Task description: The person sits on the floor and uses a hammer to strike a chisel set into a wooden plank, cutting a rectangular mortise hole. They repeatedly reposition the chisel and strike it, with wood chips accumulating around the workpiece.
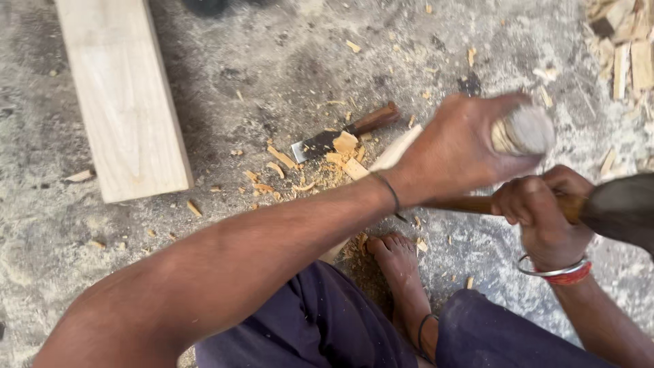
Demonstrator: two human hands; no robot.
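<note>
My left hand (456, 146) is wrapped around a chisel handle with a pale, frayed butt end (523, 131), held over a light wooden strip (396, 148) that runs under my arm. My right hand (541, 204) grips the brown wooden handle (458, 204) of a hammer or adze; its dark head (623, 208) is blurred at the right edge. A red and a metal bangle circle my right wrist. My bare foot (397, 262) rests beside the strip on the floor.
A second chisel (344, 133) with a brown handle lies on the grey concrete floor (272, 61) among wood chips. A wide pale plank (126, 95) lies at the upper left. Wood offcuts (627, 48) pile at the top right.
</note>
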